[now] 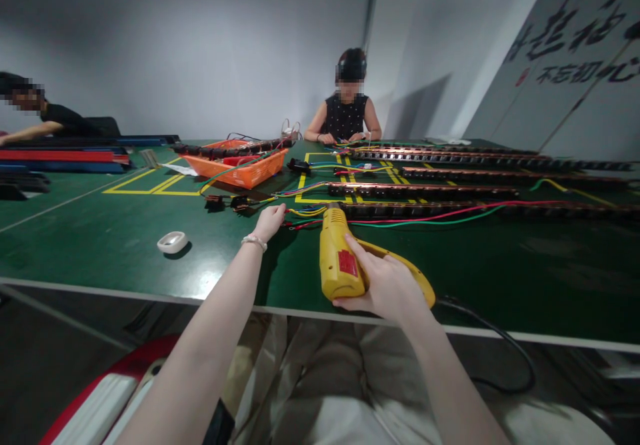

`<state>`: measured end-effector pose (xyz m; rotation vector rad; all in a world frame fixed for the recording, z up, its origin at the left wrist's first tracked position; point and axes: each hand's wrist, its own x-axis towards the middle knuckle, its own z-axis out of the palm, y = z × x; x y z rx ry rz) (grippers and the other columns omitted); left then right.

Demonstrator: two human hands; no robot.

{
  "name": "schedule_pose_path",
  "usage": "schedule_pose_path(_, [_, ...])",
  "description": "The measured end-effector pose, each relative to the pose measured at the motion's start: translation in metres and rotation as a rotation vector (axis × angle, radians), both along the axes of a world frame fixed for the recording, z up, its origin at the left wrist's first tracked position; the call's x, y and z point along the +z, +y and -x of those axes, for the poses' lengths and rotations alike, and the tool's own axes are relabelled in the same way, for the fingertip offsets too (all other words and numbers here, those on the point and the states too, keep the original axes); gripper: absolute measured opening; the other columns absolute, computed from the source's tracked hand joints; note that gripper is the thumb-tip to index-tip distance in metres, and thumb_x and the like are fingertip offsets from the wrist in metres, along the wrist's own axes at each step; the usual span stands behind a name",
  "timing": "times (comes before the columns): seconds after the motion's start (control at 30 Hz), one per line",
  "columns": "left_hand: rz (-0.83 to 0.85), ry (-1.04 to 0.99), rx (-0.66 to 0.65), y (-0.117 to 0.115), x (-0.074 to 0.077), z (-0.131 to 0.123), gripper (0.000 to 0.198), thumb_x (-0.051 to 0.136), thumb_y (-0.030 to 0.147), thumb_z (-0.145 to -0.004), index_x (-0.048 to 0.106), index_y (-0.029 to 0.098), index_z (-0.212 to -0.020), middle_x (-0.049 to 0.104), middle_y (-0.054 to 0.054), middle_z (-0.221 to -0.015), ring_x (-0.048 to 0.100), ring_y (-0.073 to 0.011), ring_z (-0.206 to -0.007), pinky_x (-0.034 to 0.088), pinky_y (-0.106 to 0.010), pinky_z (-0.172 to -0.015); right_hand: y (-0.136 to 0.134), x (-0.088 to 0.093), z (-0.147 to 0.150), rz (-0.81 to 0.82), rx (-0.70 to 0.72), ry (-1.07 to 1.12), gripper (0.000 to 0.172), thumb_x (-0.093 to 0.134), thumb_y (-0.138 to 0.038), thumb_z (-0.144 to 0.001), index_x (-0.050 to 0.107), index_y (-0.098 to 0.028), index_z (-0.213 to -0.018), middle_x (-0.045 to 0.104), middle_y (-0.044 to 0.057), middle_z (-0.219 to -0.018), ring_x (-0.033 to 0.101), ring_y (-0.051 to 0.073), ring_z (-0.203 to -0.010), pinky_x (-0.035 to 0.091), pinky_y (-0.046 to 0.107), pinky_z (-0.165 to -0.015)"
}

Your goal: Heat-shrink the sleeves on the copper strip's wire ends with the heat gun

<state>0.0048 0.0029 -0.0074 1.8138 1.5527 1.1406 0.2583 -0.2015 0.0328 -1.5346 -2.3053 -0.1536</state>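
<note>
A yellow heat gun (334,252) with a red label is gripped in my right hand (393,282), its nozzle pointing away from me at the near wire bundle. My left hand (270,223) pinches the colored wires (307,212) just left of the nozzle. These wires run into the end of a long dark strip (425,210) lying across the table. Red and green loose wires (400,222) trail along the strip's near side. Black connectors (227,203) lie beyond my left hand.
An orange basket (245,175) with strips and wires stands at the back left. A white tape roll (173,242) lies on the green table (100,252). More copper-colored strips (450,173) lie at the right. One person (350,108) sits opposite, another (55,118) at far left.
</note>
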Motion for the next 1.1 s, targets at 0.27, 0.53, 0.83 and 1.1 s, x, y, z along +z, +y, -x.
schedule_pose_path(0.27, [0.004,-0.023,0.018,0.000,0.000,-0.001,0.047,0.035,0.049,-0.085,0.048,0.018,-0.052,0.051,-0.001,-0.050,0.045,-0.0131,-0.049,0.034,-0.027,-0.056,-0.005,-0.004,0.008,-0.044,-0.049,-0.061,0.109,0.061,-0.070,-0.066,0.023,-0.010,-0.148,0.068,0.012,-0.098,0.064,0.027,-0.082,0.044,0.038,-0.075])
schedule_pose_path(0.53, [0.014,-0.079,0.035,0.010,-0.010,0.003,0.055,0.030,0.060,-0.085,0.050,0.019,-0.055,0.054,-0.004,-0.052,0.048,-0.0146,-0.050,0.036,-0.028,-0.054,-0.016,0.000,0.040,0.000,-0.036,-0.100,0.101,0.053,-0.071,-0.073,0.024,-0.010,-0.148,0.066,0.012,-0.092,0.061,0.026,-0.081,0.040,0.038,-0.077])
schedule_pose_path(0.83, [0.002,-0.032,0.057,0.003,-0.003,-0.001,0.056,0.030,0.060,-0.085,0.048,0.019,-0.050,0.052,-0.004,-0.050,0.045,-0.0142,-0.049,0.032,-0.027,-0.053,-0.019,-0.001,0.073,0.023,0.041,-0.086,0.112,0.044,-0.081,-0.069,0.020,-0.007,-0.149,0.062,0.013,-0.092,0.059,0.026,-0.080,0.039,0.040,-0.077])
schedule_pose_path(1.1, [-0.007,0.034,0.015,0.000,0.004,-0.001,0.056,0.034,0.057,-0.084,0.035,0.020,-0.043,0.035,0.001,-0.042,0.031,-0.0110,-0.047,0.022,-0.028,-0.050,-0.022,-0.002,0.086,0.008,0.127,-0.040,0.119,0.042,-0.087,-0.063,0.023,-0.007,-0.148,0.062,0.011,-0.088,0.058,0.027,-0.078,0.042,0.041,-0.076])
